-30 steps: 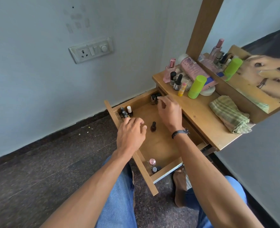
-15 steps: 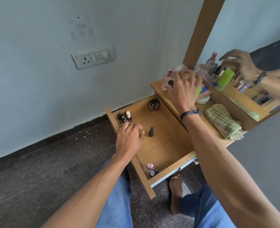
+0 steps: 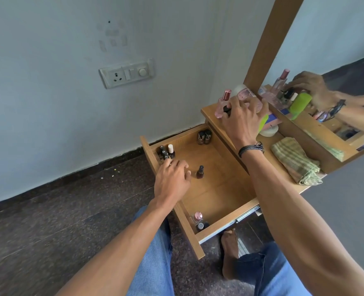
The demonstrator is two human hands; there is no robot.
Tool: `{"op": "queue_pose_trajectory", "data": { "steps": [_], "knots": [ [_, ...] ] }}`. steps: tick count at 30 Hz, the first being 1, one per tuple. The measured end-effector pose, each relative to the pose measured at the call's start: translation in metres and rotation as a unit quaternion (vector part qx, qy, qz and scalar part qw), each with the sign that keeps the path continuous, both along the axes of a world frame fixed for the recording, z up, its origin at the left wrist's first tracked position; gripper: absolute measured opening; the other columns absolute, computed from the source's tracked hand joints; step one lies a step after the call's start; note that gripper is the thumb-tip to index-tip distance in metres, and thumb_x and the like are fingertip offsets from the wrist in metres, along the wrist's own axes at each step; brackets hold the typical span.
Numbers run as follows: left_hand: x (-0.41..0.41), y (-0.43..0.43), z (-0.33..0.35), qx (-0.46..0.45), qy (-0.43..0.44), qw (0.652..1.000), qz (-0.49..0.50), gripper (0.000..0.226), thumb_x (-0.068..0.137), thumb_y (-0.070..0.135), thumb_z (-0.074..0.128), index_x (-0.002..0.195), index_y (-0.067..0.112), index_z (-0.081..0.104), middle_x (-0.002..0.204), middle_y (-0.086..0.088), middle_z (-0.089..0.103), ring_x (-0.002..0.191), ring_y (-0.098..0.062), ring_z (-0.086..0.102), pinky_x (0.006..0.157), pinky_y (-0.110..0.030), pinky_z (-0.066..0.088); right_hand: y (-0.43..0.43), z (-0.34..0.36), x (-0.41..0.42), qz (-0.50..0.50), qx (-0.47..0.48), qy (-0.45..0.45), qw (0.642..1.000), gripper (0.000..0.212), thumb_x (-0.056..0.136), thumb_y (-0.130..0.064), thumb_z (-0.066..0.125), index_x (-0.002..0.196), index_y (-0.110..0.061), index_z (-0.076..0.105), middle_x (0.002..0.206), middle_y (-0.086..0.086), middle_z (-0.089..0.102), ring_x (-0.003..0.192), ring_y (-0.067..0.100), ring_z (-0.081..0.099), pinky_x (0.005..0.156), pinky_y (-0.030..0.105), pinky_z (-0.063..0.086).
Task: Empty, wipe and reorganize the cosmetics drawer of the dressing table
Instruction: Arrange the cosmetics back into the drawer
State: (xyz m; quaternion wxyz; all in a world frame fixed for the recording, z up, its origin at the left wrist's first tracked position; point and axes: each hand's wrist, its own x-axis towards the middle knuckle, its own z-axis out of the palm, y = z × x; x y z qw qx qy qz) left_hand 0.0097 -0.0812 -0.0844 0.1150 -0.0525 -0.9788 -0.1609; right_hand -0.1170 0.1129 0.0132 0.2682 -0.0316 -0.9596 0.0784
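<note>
- The drawer (image 3: 219,189) of the dressing table (image 3: 268,146) stands pulled fully out over the person's knees, so both hands can reach in from above.
- It is not yet empty. Black bottles (image 3: 165,151) and a white-capped one (image 3: 170,148) cluster in the far left corner, two brown bottles (image 3: 204,136) stand in the far right corner, a lone dark bottle (image 3: 200,171) is upright mid-floor, and a pink-capped bottle (image 3: 198,217) sits with a grey-capped one in the near corner.
- The right hand (image 3: 243,118) is up on the tabletop. Thumb and forefinger seem to pinch a small dark bottle (image 3: 227,109) just beside the pink perfume bottle (image 3: 221,104), with the other fingers spread over the items behind. Judging by the task, it is parking that bottle with the things already taken out.
- The left hand (image 3: 172,178) reaches into the drawer with its fingers loosely curled and their tips at the black bottles. Whether it has closed round one, I cannot tell.
- A green tube (image 3: 263,122) shows partly behind the right hand.
- A folded striped cloth (image 3: 294,161) waits on the tabletop by the mirror (image 3: 330,50) (presumably for the wiping), apart from the bottles.
- The emptying looks well along but unfinished. The standing bottles are tall and narrow, so a brushing knuckle could tip them.
</note>
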Motion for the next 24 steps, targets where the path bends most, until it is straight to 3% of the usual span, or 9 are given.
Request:
{"op": "queue_pose_trajectory", "data": {
  "steps": [4, 6, 12, 14, 16, 19, 24],
  "knots": [
    [0.001, 0.0, 0.001, 0.001, 0.004, 1.0, 0.001, 0.023, 0.093, 0.036, 0.063, 0.112, 0.025, 0.068, 0.103, 0.012, 0.07, 0.098, -0.01, 0.053, 0.084, -0.027, 0.047, -0.003, -0.003, -0.001, 0.004, -0.006, 0.038, 0.999, 0.035, 0.093, -0.04, 0.046, 0.11, -0.018, 0.067, 0.102, 0.003, 0.076, 0.119, 0.034, 0.056, 0.117, 0.059, 0.018],
    [0.001, 0.0, 0.001, 0.001, 0.006, 1.0, 0.001, 0.023, 0.092, 0.035, 0.064, 0.112, 0.025, 0.068, 0.103, 0.012, 0.07, 0.097, -0.01, 0.053, 0.084, -0.027, 0.047, -0.005, -0.004, -0.001, 0.01, -0.006, 0.065, 0.998, 0.031, 0.092, -0.038, 0.054, 0.113, -0.02, 0.069, 0.104, -0.001, 0.075, 0.116, 0.031, 0.056, 0.118, 0.058, 0.017],
    [0.001, 0.0, 0.001, 0.001, 0.008, 1.0, 0.0, 0.024, 0.091, 0.035, 0.065, 0.112, 0.024, 0.069, 0.102, 0.011, 0.07, 0.096, -0.01, 0.054, 0.082, -0.027, 0.047, -0.019, -0.009, 0.012, 0.072, -0.007, 0.159, 0.985, 0.019, 0.084, -0.029, 0.063, 0.098, -0.021, 0.072, 0.096, -0.003, 0.072, 0.108, 0.026, 0.057, 0.117, 0.049, 0.019],
    [0.001, 0.0, 0.001, 0.001, 0.009, 1.0, 0.001, 0.024, 0.091, 0.035, 0.065, 0.112, 0.024, 0.069, 0.103, 0.012, 0.07, 0.096, -0.01, 0.054, 0.082, -0.026, 0.047, -0.026, -0.015, 0.022, 0.103, -0.007, 0.177, 0.979, 0.017, 0.084, -0.028, 0.065, 0.097, -0.02, 0.072, 0.098, -0.003, 0.072, 0.105, 0.025, 0.055, 0.11, 0.046, 0.028],
    [0.001, 0.0, 0.0, 0.001, 0.005, 1.0, 0.004, 0.024, 0.091, 0.035, 0.064, 0.112, 0.024, 0.069, 0.103, 0.012, 0.07, 0.097, -0.01, 0.054, 0.082, -0.026, 0.047, -0.033, -0.026, 0.031, 0.133, -0.008, 0.185, 0.974, 0.016, 0.084, -0.027, 0.066, 0.097, -0.018, 0.071, 0.095, 0.0, 0.071, 0.098, 0.025, 0.052, 0.093, 0.043, 0.038],
    [0.0, 0.0, 0.0, -0.007, 0.002, 1.0, 0.005, 0.024, 0.09, 0.033, 0.062, 0.111, 0.024, 0.069, 0.104, 0.011, 0.07, 0.098, -0.011, 0.053, 0.084, -0.027, 0.047, -0.041, -0.048, 0.044, 0.186, -0.041, 0.15, 0.97, 0.016, 0.084, -0.021, 0.069, 0.098, -0.012, 0.071, 0.092, 0.004, 0.07, 0.088, 0.027, 0.055, 0.073, 0.04, 0.047],
    [0.001, 0.0, 0.0, -0.014, 0.002, 1.0, 0.001, 0.024, 0.092, 0.034, 0.059, 0.111, 0.023, 0.067, 0.105, 0.011, 0.07, 0.101, -0.011, 0.054, 0.085, -0.028, 0.046, -0.042, -0.082, 0.055, 0.144, -0.124, -0.01, 0.982, 0.023, 0.087, -0.017, 0.069, 0.108, -0.009, 0.068, 0.102, 0.006, 0.068, 0.087, 0.028, 0.065, 0.063, 0.035, 0.052]
  ]
}}
